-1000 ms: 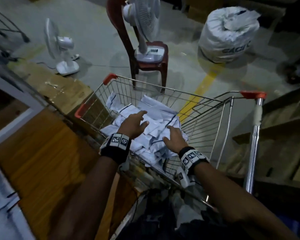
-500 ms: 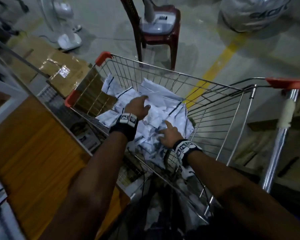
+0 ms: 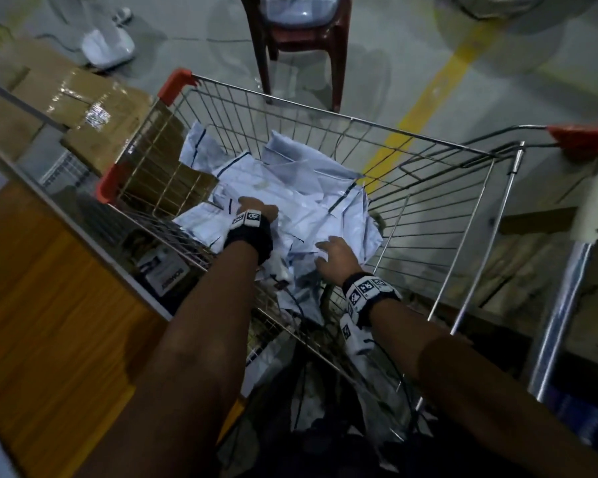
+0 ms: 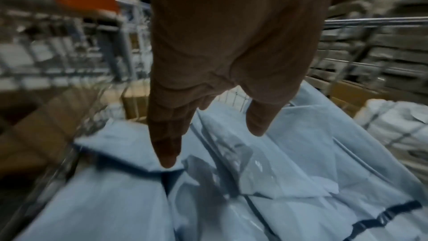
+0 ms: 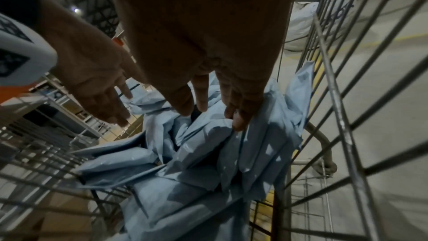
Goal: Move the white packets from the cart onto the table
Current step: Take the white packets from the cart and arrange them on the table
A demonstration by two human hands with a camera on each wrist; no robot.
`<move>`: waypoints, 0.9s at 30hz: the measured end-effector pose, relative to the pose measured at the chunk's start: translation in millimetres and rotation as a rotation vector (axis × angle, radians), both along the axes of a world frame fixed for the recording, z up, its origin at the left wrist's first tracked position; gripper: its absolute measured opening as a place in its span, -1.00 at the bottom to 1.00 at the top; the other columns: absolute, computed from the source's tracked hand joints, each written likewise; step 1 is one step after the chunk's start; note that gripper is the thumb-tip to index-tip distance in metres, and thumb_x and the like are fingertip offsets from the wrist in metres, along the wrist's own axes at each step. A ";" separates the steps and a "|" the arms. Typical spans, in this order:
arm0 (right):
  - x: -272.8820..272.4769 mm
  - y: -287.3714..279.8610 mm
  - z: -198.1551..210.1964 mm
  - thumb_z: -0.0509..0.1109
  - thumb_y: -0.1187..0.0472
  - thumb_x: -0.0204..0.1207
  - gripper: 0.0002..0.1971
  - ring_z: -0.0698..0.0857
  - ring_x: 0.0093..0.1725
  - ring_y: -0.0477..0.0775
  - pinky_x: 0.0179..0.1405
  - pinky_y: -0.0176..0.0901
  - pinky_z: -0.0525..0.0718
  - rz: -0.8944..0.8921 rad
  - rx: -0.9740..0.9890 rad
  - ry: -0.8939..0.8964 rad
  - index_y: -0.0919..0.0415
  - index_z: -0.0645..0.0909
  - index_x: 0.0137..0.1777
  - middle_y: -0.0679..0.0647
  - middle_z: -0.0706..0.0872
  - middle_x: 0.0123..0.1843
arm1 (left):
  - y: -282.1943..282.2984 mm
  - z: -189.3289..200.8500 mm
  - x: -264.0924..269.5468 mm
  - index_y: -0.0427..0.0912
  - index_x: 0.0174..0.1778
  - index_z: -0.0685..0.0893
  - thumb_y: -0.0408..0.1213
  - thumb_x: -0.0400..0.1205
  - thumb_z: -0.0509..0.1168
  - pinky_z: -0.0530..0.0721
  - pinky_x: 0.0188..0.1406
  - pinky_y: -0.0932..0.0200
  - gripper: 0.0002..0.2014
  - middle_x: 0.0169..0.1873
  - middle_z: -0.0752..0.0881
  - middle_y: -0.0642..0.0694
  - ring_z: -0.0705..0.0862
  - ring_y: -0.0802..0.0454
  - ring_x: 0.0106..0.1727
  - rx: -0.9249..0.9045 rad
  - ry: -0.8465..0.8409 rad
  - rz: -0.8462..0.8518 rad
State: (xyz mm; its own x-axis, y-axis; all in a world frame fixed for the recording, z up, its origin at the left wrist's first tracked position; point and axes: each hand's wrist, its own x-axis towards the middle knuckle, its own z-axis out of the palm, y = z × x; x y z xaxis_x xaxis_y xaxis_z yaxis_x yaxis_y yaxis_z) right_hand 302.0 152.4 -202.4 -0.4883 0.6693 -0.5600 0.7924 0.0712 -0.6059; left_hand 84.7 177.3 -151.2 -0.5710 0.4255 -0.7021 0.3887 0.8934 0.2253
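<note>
A heap of white packets (image 3: 301, 201) with dark edge strips fills the near half of a wire cart (image 3: 359, 124). My left hand (image 3: 256, 210) reaches into the heap's left side. In the left wrist view its fingers are straight, and one fingertip (image 4: 166, 162) touches a packet's folded corner (image 4: 129, 155). My right hand (image 3: 335, 255) lies spread on the heap's near right side. In the right wrist view its fingertips (image 5: 238, 122) press on crumpled packets (image 5: 208, 153). Neither hand grips a packet. The wooden table (image 3: 49, 322) is on my left.
Taped cardboard boxes (image 3: 94, 108) sit beyond the table, against the cart's left wall. A red chair (image 3: 301, 39) and a white fan base (image 3: 107, 46) stand on the floor behind the cart. The cart's handle (image 3: 580, 139) and shelving (image 3: 532, 253) are on the right.
Both hands have sunk lower into the packets. The left hand has gone from resting on top to reaching in, and the right hand's fingers have spread. My view has tipped down over the cart.
</note>
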 end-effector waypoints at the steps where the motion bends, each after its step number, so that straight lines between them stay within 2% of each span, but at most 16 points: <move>1: -1.0 1.2 -0.6 0.35 0.23 0.63 -0.53 0.31 0.65 0.25 0.58 -0.06 0.29 -0.013 -0.002 0.010 0.32 0.51 0.53 0.35 0.33 0.64 | 0.3 -11.5 -4.3 -0.49 0.68 0.02 0.03 0.61 0.35 0.41 0.47 -0.07 -0.05 0.65 0.24 -0.39 0.35 -0.32 0.59 -0.017 -0.040 0.055; 4: -0.8 2.1 -4.2 0.36 0.25 0.62 -0.53 0.33 0.64 0.24 0.57 -0.07 0.29 -0.030 -0.012 0.028 0.36 0.52 0.51 0.36 0.39 0.60 | -2.9 -50.6 -16.2 -0.50 0.55 0.32 0.05 0.28 0.35 0.62 0.27 -0.27 -0.02 0.43 0.53 -0.46 0.60 -0.40 0.34 0.048 -0.042 0.225; 5: 0.1 1.5 -5.5 0.36 0.25 0.62 -0.53 0.33 0.64 0.24 0.57 -0.08 0.29 -0.023 -0.009 0.025 0.37 0.53 0.51 0.37 0.40 0.59 | -4.4 -53.1 -15.5 -0.47 0.46 0.43 0.02 0.27 0.35 0.69 0.15 -0.22 -0.11 0.32 0.63 -0.40 0.67 -0.36 0.22 0.070 -0.044 0.258; 6: 0.6 0.9 -7.4 0.35 0.25 0.62 -0.54 0.33 0.64 0.24 0.56 -0.08 0.29 -0.017 -0.002 0.021 0.37 0.53 0.50 0.37 0.40 0.59 | -5.9 -42.8 -9.4 -0.42 0.32 0.54 -0.02 0.33 0.39 0.70 0.03 -0.09 -0.28 0.15 0.70 -0.29 0.69 -0.28 0.09 0.099 -0.057 0.275; 7: 0.8 0.3 -9.0 0.35 0.24 0.62 -0.55 0.33 0.63 0.25 0.56 -0.06 0.30 -0.014 0.006 0.019 0.37 0.55 0.49 0.37 0.41 0.58 | -6.6 -31.7 -4.1 -0.35 0.15 0.59 -0.07 0.42 0.42 0.65 -0.07 0.03 -0.50 -0.02 0.69 -0.20 0.68 -0.19 0.00 0.114 -0.072 0.282; 8: 0.6 0.0 -10.9 0.36 0.24 0.62 -0.56 0.34 0.62 0.26 0.56 -0.05 0.31 -0.013 0.013 0.019 0.36 0.56 0.48 0.37 0.41 0.57 | -5.9 -22.8 -0.4 -0.28 0.00 0.58 -0.14 0.49 0.41 0.58 -0.14 0.10 -0.68 -0.11 0.67 -0.17 0.67 -0.14 -0.05 0.129 -0.076 0.277; 10: 0.2 -1.1 -13.3 0.37 0.25 0.61 -0.58 0.38 0.59 0.31 0.55 -0.01 0.35 -0.001 0.031 0.026 0.36 0.58 0.44 0.39 0.44 0.54 | -6.1 -8.0 4.0 -0.30 -0.16 0.56 -0.23 0.49 0.37 0.52 -0.28 0.13 -0.80 -0.08 0.73 -0.23 0.68 -0.16 -0.17 0.159 -0.058 0.293; 11: 0.1 -1.6 -14.1 0.38 0.26 0.60 -0.59 0.41 0.56 0.33 0.53 0.01 0.36 0.001 0.039 0.032 0.37 0.59 0.42 0.40 0.45 0.52 | -6.2 0.7 5.5 -0.34 -0.16 0.58 -0.27 0.48 0.35 0.49 -0.32 0.12 -0.81 -0.04 0.76 -0.28 0.68 -0.20 -0.20 0.197 -0.050 0.320; 13: 0.6 -2.2 -14.3 0.40 0.30 0.56 -0.60 0.43 0.53 0.37 0.52 0.03 0.37 -0.007 0.054 0.043 0.39 0.62 0.39 0.43 0.46 0.50 | -4.4 20.3 8.3 -0.40 -0.05 0.61 -0.33 0.53 0.30 0.46 -0.27 0.12 -0.81 -0.02 0.73 -0.30 0.72 -0.28 -0.02 0.280 -0.033 0.333; 15: 0.2 -1.4 -12.4 0.40 0.33 0.53 -0.60 0.44 0.52 0.37 0.52 0.02 0.38 -0.015 0.056 0.051 0.42 0.62 0.37 0.45 0.48 0.48 | -1.0 46.4 7.8 -0.39 -0.05 0.60 -0.28 0.56 0.29 0.45 -0.22 0.09 -0.79 -0.08 0.68 -0.29 0.72 -0.26 0.10 0.378 -0.045 0.339; 17: 0.0 -1.2 -10.3 0.40 0.36 0.52 -0.61 0.44 0.52 0.36 0.52 0.00 0.39 -0.022 0.051 0.049 0.44 0.63 0.35 0.45 0.49 0.46 | -0.3 69.9 5.7 -0.35 -0.13 0.63 -0.11 0.42 0.27 0.53 -0.22 0.00 -0.67 -0.17 0.70 -0.27 0.74 -0.28 -0.01 0.490 -0.087 0.337; 19: 1.3 -2.0 -10.0 0.39 0.38 0.51 -0.61 0.45 0.52 0.35 0.52 -0.02 0.39 -0.038 0.048 0.057 0.45 0.63 0.34 0.44 0.51 0.45 | -6.9 80.2 -4.1 -0.26 -0.17 0.67 -0.04 0.33 0.24 0.59 -0.22 -0.04 -0.65 -0.21 0.72 -0.22 0.73 -0.20 -0.13 0.593 -0.099 0.338; 22: 1.9 -0.7 -10.1 0.38 0.39 0.52 -0.62 0.51 0.46 0.34 0.44 -0.05 0.39 -0.053 0.048 0.081 0.48 0.63 0.34 0.42 0.58 0.39 | -28.7 117.7 -3.9 -0.19 -0.12 0.72 -0.15 0.44 0.29 0.59 -0.29 0.13 -0.78 -0.26 0.74 -0.10 0.69 -0.02 -0.25 0.678 -0.134 0.341; 24: -0.9 4.6 -9.3 0.37 0.35 0.55 -0.63 0.58 0.37 0.35 0.35 -0.01 0.49 -0.088 0.033 0.089 0.49 0.63 0.32 0.42 0.63 0.34 | -50.2 133.6 -5.2 -0.21 -0.07 0.73 -0.22 0.52 0.28 0.57 -0.35 0.26 -0.81 -0.27 0.74 -0.02 0.67 0.13 -0.30 0.703 -0.116 0.336; 25: -3.9 6.9 -8.5 0.37 0.31 0.56 -0.61 0.59 0.37 0.33 0.35 0.00 0.52 -0.104 0.018 0.082 0.43 0.62 0.37 0.38 0.63 0.37 | -64.1 136.2 -8.9 -0.25 -0.04 0.74 -0.19 0.50 0.28 0.58 -0.32 0.25 -0.75 -0.25 0.75 -0.05 0.68 0.13 -0.28 0.704 -0.084 0.329; 27: -3.9 13.5 -5.6 0.35 0.24 0.60 -0.56 0.57 0.42 0.29 0.38 -0.02 0.52 -0.126 0.009 0.060 0.32 0.57 0.47 0.30 0.60 0.44 | -89.7 134.6 -12.9 -0.35 0.07 0.76 -0.13 0.46 0.27 0.67 -0.17 0.13 -0.59 -0.10 0.79 -0.18 0.74 -0.03 -0.11 0.708 -0.035 0.306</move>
State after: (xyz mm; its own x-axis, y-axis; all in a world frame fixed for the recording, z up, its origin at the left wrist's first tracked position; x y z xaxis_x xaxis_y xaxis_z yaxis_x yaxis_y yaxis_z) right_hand 298.1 165.9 -208.0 -0.4326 0.7325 -0.5257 0.7575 -0.0209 -0.6525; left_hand 71.7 87.6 -16.6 -0.7183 0.6066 -0.3408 0.1297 0.5980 0.7909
